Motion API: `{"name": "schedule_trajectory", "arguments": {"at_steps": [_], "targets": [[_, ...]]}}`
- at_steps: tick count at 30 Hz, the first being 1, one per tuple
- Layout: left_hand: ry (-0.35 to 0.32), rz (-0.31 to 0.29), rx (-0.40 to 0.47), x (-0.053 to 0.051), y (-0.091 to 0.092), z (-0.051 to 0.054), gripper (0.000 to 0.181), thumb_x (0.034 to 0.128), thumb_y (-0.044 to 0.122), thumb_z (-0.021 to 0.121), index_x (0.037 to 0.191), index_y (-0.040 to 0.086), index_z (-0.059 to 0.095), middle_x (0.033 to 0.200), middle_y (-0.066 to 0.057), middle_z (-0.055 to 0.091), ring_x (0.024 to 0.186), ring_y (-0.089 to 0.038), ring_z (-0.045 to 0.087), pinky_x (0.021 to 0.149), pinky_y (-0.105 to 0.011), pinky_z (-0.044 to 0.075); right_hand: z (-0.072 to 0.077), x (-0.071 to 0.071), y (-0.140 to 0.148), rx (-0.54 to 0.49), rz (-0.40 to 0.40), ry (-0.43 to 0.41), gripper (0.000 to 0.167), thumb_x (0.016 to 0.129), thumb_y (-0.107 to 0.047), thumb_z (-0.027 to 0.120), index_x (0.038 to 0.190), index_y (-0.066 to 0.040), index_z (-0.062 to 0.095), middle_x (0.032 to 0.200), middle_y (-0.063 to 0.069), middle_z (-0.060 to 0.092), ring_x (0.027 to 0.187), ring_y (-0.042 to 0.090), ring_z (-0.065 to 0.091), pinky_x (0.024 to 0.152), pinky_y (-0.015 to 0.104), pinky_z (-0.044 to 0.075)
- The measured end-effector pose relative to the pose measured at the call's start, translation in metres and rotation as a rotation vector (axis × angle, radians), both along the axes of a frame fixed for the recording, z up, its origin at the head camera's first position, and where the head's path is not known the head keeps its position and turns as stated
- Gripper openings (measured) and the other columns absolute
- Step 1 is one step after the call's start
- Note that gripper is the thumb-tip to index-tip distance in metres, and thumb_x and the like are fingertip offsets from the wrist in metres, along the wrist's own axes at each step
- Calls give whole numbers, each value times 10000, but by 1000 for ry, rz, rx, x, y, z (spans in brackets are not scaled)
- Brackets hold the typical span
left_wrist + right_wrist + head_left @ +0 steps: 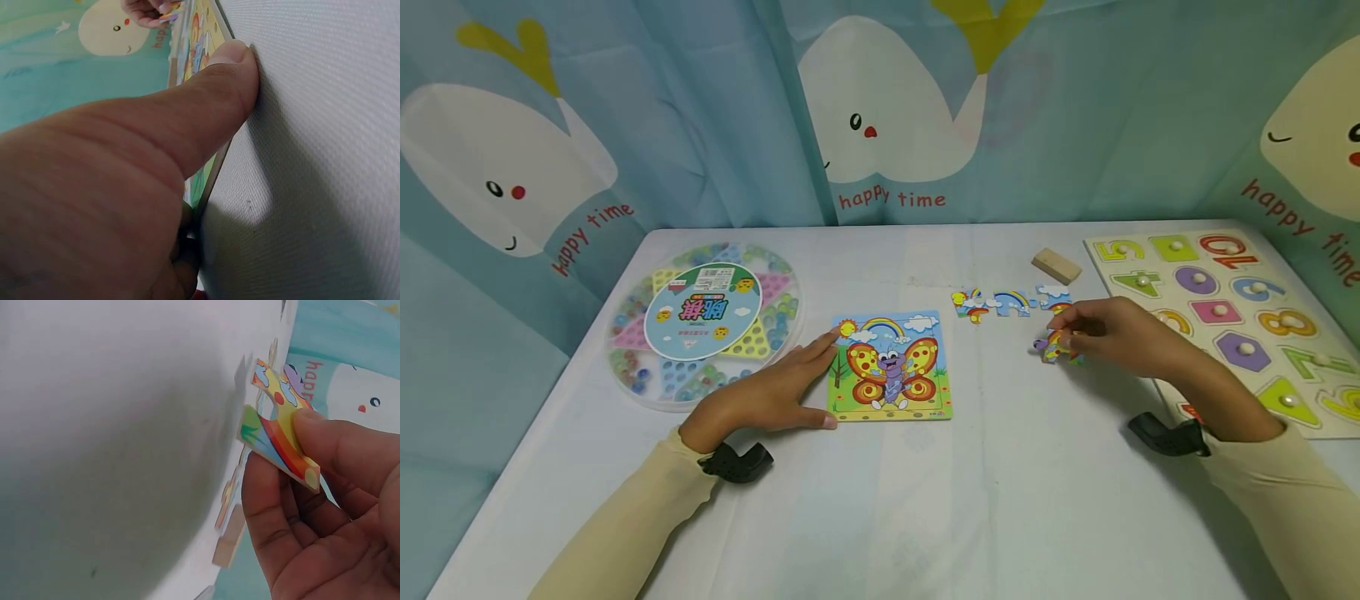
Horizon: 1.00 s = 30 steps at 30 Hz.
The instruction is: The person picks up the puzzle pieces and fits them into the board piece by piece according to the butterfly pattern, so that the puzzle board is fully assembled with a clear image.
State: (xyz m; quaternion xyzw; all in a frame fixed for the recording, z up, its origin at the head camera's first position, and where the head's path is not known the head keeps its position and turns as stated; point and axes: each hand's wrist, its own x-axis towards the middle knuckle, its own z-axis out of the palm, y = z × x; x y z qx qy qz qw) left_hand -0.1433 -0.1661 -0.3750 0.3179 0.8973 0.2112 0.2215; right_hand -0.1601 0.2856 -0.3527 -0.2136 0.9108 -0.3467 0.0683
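A square butterfly puzzle board (891,367) lies flat at the middle of the table. My left hand (767,392) rests at its left side, fingers extended along the edge. The left thumb (219,81) touches the board's near corner in the left wrist view; the other left fingers are mostly hidden there. Over to the right, my right hand (1108,333) pinches a colourful jigsaw piece (281,437) between thumb and fingers, just above the table. Several loose jigsaw pieces (1013,302) lie in a row beyond it, partly overlapped by the hand in the head view.
A small wooden block (1056,266) lies behind the loose pieces. At the right is a number-and-shape board (1217,312) with knobs. A round clear game case (703,312) with coloured beads sits at the left. A whale-print curtain (715,108) hangs behind the table.
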Motion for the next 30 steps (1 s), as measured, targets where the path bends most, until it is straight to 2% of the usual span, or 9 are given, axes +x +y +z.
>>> {"name": "schedule_trajectory", "arguments": {"at_steps": [10, 20, 30], "targets": [[2, -6, 13, 0, 0, 0, 993, 860, 410, 736, 1546, 11, 138, 1627, -5, -74, 1472, -221, 35, 1175, -428, 57, 4, -3, -17, -38, -1, -16, 147, 886, 68, 628, 1014, 26, 688, 909, 61, 674, 741, 85, 559, 619, 185, 477], [-3, -5, 13, 0, 0, 2, 988, 864, 394, 736, 1545, 6, 135, 1627, -23, -65, 1472, -234, 34, 1175, -428, 57, 4, -9, -38, -70, 50, -25, 154, 891, 58, 641, 1034, 26, 689, 910, 49, 672, 744, 106, 562, 634, 194, 474], [-5, 2, 4, 1, 1, 2, 996, 863, 400, 735, 1549, 18, 122, 1626, -10, -69, 1470, -241, 38, 1175, -429, 64, 6, -15, -56, -95, 65, -56, 160, 889, 56, 641, 1039, 25, 685, 918, 53, 672, 738, 135, 577, 621, 216, 483]]}}
